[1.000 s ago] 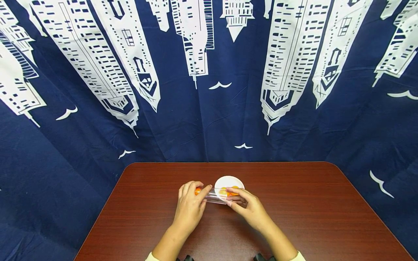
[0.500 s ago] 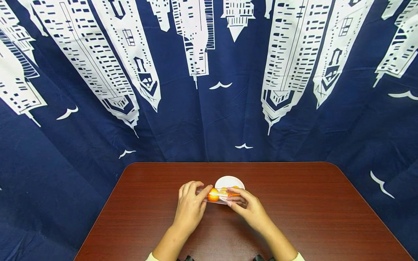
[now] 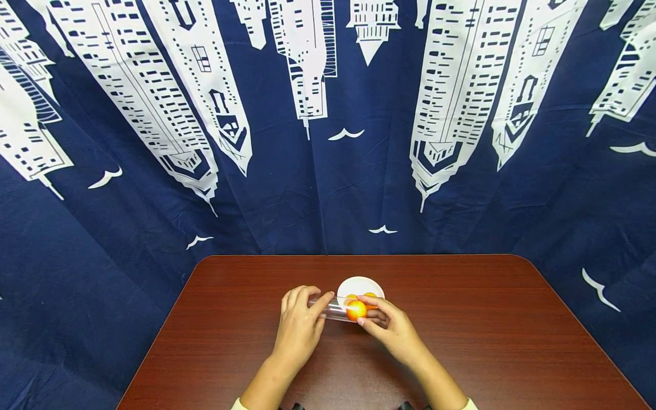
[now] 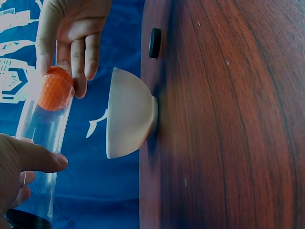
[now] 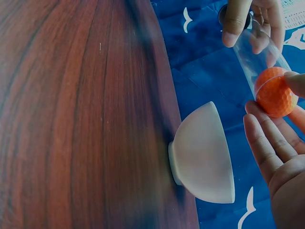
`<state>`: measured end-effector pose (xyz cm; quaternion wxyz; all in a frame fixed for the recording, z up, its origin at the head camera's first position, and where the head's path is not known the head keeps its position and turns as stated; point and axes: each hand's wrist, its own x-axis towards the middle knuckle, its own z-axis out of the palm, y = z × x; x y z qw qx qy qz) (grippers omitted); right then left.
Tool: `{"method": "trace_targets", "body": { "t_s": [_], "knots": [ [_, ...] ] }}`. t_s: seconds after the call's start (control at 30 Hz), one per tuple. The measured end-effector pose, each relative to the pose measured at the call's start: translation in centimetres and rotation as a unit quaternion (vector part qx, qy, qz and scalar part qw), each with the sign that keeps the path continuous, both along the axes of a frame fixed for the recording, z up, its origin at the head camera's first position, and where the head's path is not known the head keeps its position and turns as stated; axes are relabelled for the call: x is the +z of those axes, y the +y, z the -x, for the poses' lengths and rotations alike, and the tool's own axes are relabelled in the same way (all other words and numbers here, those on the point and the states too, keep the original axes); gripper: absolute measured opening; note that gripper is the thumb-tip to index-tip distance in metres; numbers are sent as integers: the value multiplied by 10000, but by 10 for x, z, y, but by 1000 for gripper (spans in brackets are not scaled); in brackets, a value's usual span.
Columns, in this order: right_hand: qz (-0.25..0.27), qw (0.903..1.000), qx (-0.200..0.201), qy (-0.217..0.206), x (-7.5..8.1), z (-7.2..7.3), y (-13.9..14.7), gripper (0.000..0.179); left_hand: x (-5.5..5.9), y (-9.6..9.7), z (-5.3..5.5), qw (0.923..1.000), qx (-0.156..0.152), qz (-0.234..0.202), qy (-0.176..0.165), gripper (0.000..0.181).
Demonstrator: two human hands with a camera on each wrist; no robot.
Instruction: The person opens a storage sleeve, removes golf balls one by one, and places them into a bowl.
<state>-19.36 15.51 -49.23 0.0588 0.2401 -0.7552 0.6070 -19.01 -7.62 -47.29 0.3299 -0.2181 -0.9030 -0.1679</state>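
Note:
Held sideways in my left hand [image 3: 298,327] is a clear tube [image 3: 335,310], its black-capped end [image 4: 27,219] at the left. An orange golf ball [image 3: 356,310] sits at the tube's right mouth, partly out of it in the right wrist view. My right hand [image 3: 396,327] meets that mouth, thumb and index finger on either side of the golf ball, the other fingers extended close by it. Just behind stands a white bowl [image 3: 359,281], overlapped by the tube in the head view, with orange balls [image 3: 370,298] in it.
The brown wooden table [image 3: 230,330] carries the bowl. A small black disc [image 4: 155,43] stands out on the tabletop in the left wrist view. Beyond the far edge hangs a blue cloth [image 3: 348,188] with white buildings and birds. Dark objects [image 3: 406,405] show at the bottom.
The golf ball has rolled rightward through the tube, from its left end to the mouth at my right fingers. The tube's right end has dipped slightly; both hands have barely moved.

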Motion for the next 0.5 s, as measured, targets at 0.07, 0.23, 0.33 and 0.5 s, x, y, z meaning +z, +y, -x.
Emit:
{"method": "trace_targets", "body": {
  "t_s": [0.07, 0.23, 0.33, 0.5],
  "knots": [
    [13, 10000, 12, 16, 0, 0, 0, 49, 0, 0, 0, 10000, 2, -13, -6, 58],
    [14, 10000, -1, 70, 0, 1, -1, 49, -1, -1, 0, 10000, 15, -40, -36, 57],
    [9, 10000, -9, 68, 0, 1, -1, 49, -2, -1, 0, 10000, 26, -65, -39, 57],
    [33, 10000, -25, 67, 1, 1, -2, 48, -4, -1, 2, 9998, -9, -204, 26, 58]
  ]
}}
